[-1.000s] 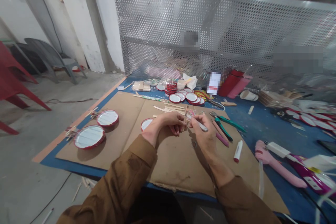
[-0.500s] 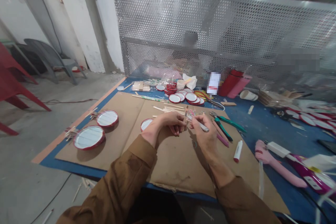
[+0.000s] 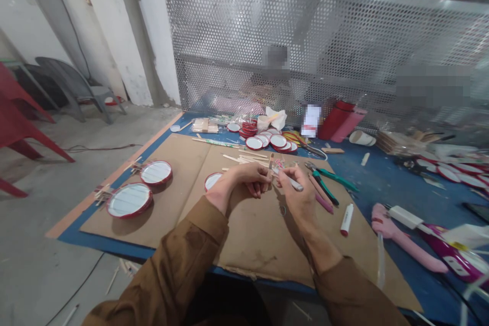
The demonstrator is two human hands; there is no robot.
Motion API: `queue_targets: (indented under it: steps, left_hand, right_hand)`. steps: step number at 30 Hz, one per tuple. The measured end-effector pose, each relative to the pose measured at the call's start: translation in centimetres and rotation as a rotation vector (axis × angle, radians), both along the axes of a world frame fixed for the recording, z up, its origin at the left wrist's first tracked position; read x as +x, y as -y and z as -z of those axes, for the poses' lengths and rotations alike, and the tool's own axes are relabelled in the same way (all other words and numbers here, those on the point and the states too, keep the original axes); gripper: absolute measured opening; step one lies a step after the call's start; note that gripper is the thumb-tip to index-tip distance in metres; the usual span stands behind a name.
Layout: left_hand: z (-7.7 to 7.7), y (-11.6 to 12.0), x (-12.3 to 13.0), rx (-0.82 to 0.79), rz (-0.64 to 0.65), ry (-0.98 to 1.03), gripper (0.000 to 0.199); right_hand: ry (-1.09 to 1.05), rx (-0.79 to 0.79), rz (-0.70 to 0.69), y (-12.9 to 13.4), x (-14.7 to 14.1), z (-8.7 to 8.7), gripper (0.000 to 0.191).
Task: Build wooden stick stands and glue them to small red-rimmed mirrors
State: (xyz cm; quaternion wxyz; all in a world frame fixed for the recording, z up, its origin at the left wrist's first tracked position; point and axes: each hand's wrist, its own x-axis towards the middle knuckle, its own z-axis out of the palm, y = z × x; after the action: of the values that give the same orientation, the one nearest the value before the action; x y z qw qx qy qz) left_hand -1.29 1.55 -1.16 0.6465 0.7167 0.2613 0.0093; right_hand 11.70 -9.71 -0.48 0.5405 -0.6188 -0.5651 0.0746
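Work piece: thin wooden piece [image 3: 269,175], at the fingertips above the cardboard [image 3: 260,244]; mostly covered by fingers, full shape unclear.
Left grip: left hand [image 3: 257,179] pinched closed on the thin wooden piece.
Right grip: right hand [image 3: 297,191] closed round a pale pen [image 3: 295,184]; tip hard to make out.
Beyond hands: wooden sticks [image 3: 254,158], loose on cardboard.
Right of hands: green-handled pliers [image 3: 336,178]; white marker [image 3: 347,220], red end nearer wearer.
Half-hidden: red-rimmed disc [image 3: 212,181], behind left forearm.
Far left: two red-rimmed round pieces [image 3: 129,199], sticks jutting out.
Cut off: purple power strip [image 3: 456,260], right frame edge.
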Motion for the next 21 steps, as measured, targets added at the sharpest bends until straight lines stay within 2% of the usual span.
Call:
queue_targets:
  steps: [11, 21]
  left_hand:
    - [0.05, -0.03, 0.04, 0.016, -0.006, -0.001, 0.008]
    - [-0.04, 0.01, 0.05, 0.021, -0.001, 0.004, 0.007]
  right_hand:
    - [-0.010, -0.011, 0.029, 0.11, 0.00, -0.21, 0.021]
    - [-0.010, -0.015, -0.028, 0.01, 0.19, 0.32, 0.022]
